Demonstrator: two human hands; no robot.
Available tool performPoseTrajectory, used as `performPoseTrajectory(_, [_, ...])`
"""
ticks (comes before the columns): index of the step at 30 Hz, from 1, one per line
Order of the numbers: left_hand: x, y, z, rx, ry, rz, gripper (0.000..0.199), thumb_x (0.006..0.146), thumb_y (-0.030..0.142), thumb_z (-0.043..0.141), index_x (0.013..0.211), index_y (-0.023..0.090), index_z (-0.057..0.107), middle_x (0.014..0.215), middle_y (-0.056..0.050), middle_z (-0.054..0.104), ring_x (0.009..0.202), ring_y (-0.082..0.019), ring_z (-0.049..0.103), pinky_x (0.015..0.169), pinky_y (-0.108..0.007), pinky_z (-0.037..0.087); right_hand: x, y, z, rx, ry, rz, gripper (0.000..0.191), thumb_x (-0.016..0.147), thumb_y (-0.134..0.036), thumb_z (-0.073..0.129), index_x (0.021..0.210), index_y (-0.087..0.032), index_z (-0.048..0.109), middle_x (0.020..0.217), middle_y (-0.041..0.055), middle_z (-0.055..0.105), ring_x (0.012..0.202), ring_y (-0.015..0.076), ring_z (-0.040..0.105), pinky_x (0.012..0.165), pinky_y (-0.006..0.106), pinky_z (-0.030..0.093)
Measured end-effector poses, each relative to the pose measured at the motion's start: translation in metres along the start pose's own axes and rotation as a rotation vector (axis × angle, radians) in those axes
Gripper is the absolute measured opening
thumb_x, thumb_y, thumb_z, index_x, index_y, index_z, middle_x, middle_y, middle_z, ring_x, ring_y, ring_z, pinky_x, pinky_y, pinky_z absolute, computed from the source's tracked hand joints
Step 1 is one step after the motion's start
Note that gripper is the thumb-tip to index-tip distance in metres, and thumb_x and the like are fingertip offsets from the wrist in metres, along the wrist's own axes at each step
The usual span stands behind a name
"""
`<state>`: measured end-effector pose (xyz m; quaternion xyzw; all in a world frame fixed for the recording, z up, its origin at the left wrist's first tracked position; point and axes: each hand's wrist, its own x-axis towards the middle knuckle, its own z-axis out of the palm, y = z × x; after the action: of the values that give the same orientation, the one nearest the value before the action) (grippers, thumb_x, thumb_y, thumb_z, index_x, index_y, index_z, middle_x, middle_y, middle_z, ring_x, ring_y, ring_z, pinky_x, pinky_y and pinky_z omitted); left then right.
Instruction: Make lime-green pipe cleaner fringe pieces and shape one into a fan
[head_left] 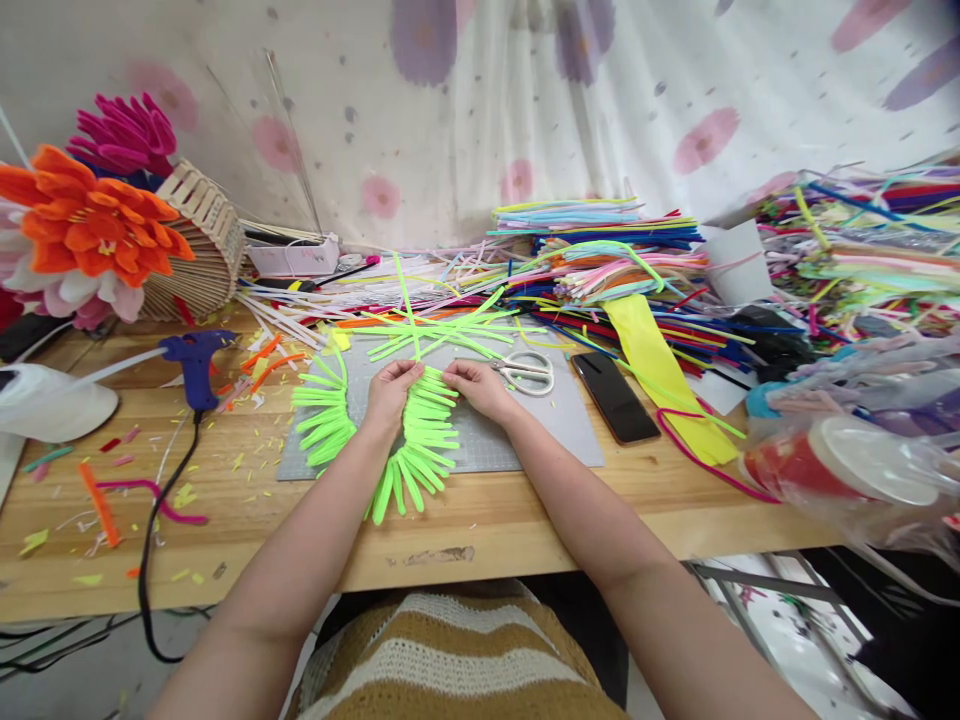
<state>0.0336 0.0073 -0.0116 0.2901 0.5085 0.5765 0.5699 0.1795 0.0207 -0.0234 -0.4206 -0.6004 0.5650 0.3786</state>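
A bright green pipe cleaner fringe [427,435], bent into many narrow loops side by side, hangs in a curve over the front edge of the grey cutting mat [559,440]. My left hand [391,398] pinches its upper end, where a straight green stem stands up. On the other side, my right hand [484,388] has thumb and fingers closed on a top loop. Another looped green section [322,415] lies left of my left hand; my arm hides where it continues. Loose green pipe cleaners [457,335] lie crossed behind my hands. Scissors [529,373] rest just beyond my right hand.
At left are a blue glue gun [196,365] with its cord, scraps and a basket [199,240] with fuzzy flowers [101,225]. A phone [613,397] and yellow strip [667,375] lie right. Pipe cleaner bundles [600,235] line the back. A plastic-wrapped cup [847,460] stands far right.
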Motion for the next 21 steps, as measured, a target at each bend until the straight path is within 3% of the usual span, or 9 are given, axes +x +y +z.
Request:
performPoseTrajectory(4, [0.003, -0.006, -0.001, 0.186, 0.039, 0.226, 0.023, 0.053, 0.031, 0.074, 0.062, 0.016, 0.058, 0.057, 0.003, 0.058, 0.053, -0.009, 0.049, 0.057, -0.024, 0.039, 0.000, -0.001, -0.003, 0.040, -0.016, 0.008, 0.030, 0.066, -0.047, 0.061, 0.063, -0.018, 0.054, 0.056, -0.0034, 0.055, 0.050, 0.0085, 0.047, 0.052, 0.023, 0.039])
performPoseTrajectory(8, [0.011, -0.007, -0.009, 0.291, 0.046, 0.282, 0.016, 0.059, 0.028, 0.069, 0.063, 0.017, 0.058, 0.059, 0.003, 0.057, 0.055, -0.010, 0.049, 0.058, -0.023, 0.038, 0.000, 0.003, -0.012, 0.071, 0.006, 0.015, 0.031, 0.067, -0.047, 0.060, 0.066, -0.017, 0.056, 0.058, -0.0012, 0.059, 0.050, 0.0083, 0.050, 0.053, 0.023, 0.040])
performPoseTrajectory(11, [0.019, -0.003, -0.019, 0.259, 0.169, 0.368, 0.015, 0.061, 0.028, 0.067, 0.065, 0.018, 0.057, 0.060, 0.004, 0.056, 0.057, -0.009, 0.048, 0.060, -0.022, 0.038, 0.000, 0.006, -0.020, 0.059, 0.067, 0.037, 0.031, 0.070, -0.047, 0.056, 0.071, -0.016, 0.057, 0.062, 0.0009, 0.062, 0.050, 0.0080, 0.049, 0.050, 0.022, 0.039])
performPoseTrajectory(14, [0.022, 0.001, -0.024, 0.226, 0.172, 0.351, 0.018, 0.059, 0.028, 0.069, 0.065, 0.017, 0.057, 0.061, 0.004, 0.056, 0.058, -0.009, 0.049, 0.061, -0.022, 0.038, 0.001, 0.008, -0.021, -0.014, 0.140, -0.005, 0.031, 0.074, -0.046, 0.053, 0.082, -0.016, 0.059, 0.069, 0.0007, 0.061, 0.052, 0.0081, 0.047, 0.048, 0.021, 0.037])
performPoseTrajectory(16, [0.019, 0.001, -0.021, 0.208, 0.113, 0.318, 0.021, 0.057, 0.030, 0.071, 0.065, 0.017, 0.058, 0.062, 0.003, 0.057, 0.059, -0.009, 0.049, 0.061, -0.022, 0.039, 0.003, 0.008, -0.017, -0.102, 0.158, -0.084, 0.032, 0.075, -0.043, 0.053, 0.092, -0.017, 0.060, 0.074, 0.0003, 0.061, 0.058, 0.0086, 0.049, 0.053, 0.022, 0.039])
performPoseTrajectory(18, [0.015, 0.000, -0.017, 0.198, 0.034, 0.280, 0.024, 0.056, 0.034, 0.073, 0.065, 0.017, 0.059, 0.062, 0.003, 0.058, 0.059, -0.009, 0.049, 0.061, -0.022, 0.039, 0.005, 0.008, -0.012, -0.186, 0.146, -0.139, 0.033, 0.074, -0.040, 0.056, 0.099, -0.018, 0.061, 0.077, -0.0003, 0.061, 0.064, 0.0090, 0.050, 0.061, 0.023, 0.040])
performPoseTrajectory(21, [0.011, -0.002, -0.012, 0.204, -0.048, 0.221, 0.028, 0.054, 0.037, 0.074, 0.066, 0.016, 0.061, 0.062, 0.002, 0.059, 0.058, -0.010, 0.050, 0.060, -0.023, 0.039, 0.006, 0.007, -0.009, -0.219, 0.085, -0.124, 0.029, 0.074, -0.037, 0.056, 0.094, -0.017, 0.063, 0.075, -0.0006, 0.061, 0.064, 0.0093, 0.050, 0.063, 0.023, 0.040])
